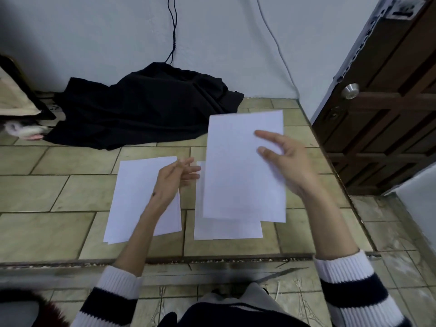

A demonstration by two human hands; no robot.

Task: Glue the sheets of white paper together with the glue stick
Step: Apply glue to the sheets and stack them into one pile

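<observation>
1. So, the top sheet (pixel 244 168) is the one in play: plain white, flat, no creases, lifted a bit and sitting skewed over another sheet (pixel 227 230) on the floor (pixel 47 192), so their edges don't line up. The lower one sticks out at the near edge and a sliver shows on its left.
2. Right hand (pixel 286 161) seems to hold the top sheet along its right edge. The fingers are spread over the paper, but the thumb's hidden behind it, so I can't tell for sure that it's a pinch.
3. Left hand (pixel 173 180) holds nothing, fingers loosely out, hovering over the right edge of a separate stack (pixel 144 199) lying to the left. That stack looks like two sheets or so, slightly fanned at the near corner.
4. No glue stick in sight anywhere, and I can't see any glue on the paper either, it's all just white and a bit blurry.
5. What could go wrong, my guess: drop that sheet as skewed as it is and, if glue's on, it bonds crooked. One-handed grip on the edge could also let it sag and touch early.
6. Further out: black cloth (pixel 146 107) heaped by the wall, wooden door (pixel 387 114) on the right.
</observation>
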